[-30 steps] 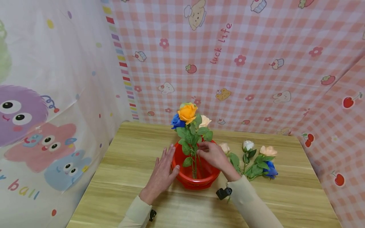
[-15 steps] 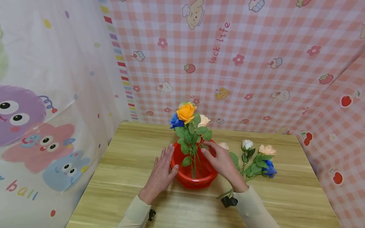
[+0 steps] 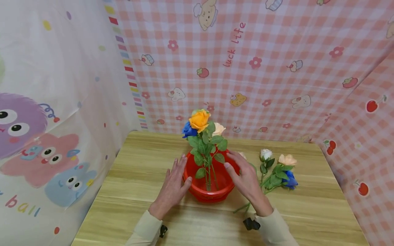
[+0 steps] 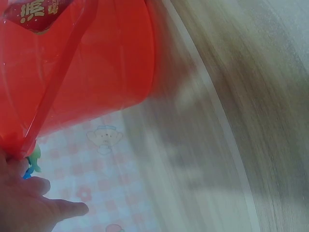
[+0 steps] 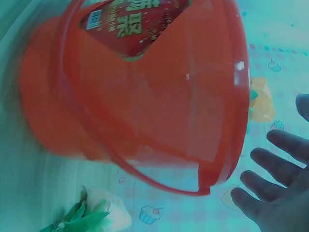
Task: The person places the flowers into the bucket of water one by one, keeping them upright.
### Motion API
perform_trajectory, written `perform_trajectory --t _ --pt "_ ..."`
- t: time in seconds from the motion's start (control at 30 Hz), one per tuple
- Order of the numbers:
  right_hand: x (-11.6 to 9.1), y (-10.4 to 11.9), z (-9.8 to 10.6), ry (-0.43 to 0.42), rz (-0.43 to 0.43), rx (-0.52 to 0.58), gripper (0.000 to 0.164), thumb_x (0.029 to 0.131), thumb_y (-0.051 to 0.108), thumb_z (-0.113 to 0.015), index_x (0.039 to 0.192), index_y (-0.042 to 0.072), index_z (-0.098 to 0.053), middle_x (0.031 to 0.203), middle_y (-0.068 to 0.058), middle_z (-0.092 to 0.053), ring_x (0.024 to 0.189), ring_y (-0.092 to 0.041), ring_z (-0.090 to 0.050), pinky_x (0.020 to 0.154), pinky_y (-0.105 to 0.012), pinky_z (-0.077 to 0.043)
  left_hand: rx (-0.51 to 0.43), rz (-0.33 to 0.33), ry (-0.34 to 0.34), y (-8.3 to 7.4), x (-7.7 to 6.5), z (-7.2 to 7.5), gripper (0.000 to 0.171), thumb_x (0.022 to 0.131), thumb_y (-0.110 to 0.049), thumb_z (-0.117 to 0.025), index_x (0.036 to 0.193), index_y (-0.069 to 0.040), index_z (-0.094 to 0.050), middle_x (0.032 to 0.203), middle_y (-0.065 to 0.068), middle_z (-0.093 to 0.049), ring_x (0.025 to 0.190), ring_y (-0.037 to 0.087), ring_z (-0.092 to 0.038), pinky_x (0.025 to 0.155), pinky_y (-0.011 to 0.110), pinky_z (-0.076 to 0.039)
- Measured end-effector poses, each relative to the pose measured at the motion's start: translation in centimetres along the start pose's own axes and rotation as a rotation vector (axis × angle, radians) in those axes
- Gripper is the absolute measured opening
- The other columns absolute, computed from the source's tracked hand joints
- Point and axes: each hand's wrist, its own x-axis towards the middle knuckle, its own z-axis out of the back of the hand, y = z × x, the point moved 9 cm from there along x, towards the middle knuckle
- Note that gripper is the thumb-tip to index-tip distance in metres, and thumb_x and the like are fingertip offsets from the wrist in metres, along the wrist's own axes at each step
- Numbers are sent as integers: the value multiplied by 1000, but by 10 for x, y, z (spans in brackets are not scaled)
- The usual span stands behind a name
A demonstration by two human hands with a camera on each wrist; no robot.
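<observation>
**Let go: blooms standing on their own**

Approx. 1 s ago the R hand (image 3: 247,181) was pinching at the stems (image 3: 210,174); now its fingers are straight & spread, holding nothing, and it's out at the R side of the red bucket (image 3: 212,196), fingertips looking just clear of the rim in the R wrist view. L hand (image 3: 172,188) hasn't shifted: fingers extended, thumb apart, resting vs. the L rim, no grip. Bucket sits on the worktop (image 3: 147,153) w/ an orange rose (image 3: 200,120), blue rose (image 3: 189,130) & peach rose (image 3: 219,129) propped in it, blooms above the far rim. Prob. means that stem's placed & needs no support. I'd call the filling part-done: white rose (image 3: 266,154), 2nd peach rose (image 3: 287,160) & 2nd blue rose (image 3: 290,180) lie to the R, plus a pale bloom (image 5: 115,212), mostly hidden in head view.
</observation>
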Motion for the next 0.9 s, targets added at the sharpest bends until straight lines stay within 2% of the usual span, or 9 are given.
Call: perform_trajectory --t 0.3,0.63,0.9 --pt "-15 -16 14 -81 1 -94 48 100 28 -67 141 4 -63 152 -15 -54 143 -39 -46 110 -65 -38 -9 9 9 1 2 -1 72 104 -30 -55 166 -12 -23 173 1 -18 158 35 -15 116 75 -19" --pt "-31 -41 27 -98 -8 -206 48 100 27 -67 139 0 -63 150 -22 -54 140 -45 -46 108 -68 -38 -5 5 4 1 1 -1 73 103 -30 -55 166 -11 -24 173 1 -18 158 36 -16 115 76 -20" --pt "-43 -65 34 -90 -78 -243 50 102 30 -64 141 -2 -61 152 -22 -51 144 -46 -40 110 -68 -34 -15 -1 -7 0 0 0 73 103 -31 -55 166 -11 -25 173 1 -18 157 38 -17 114 76 -20"
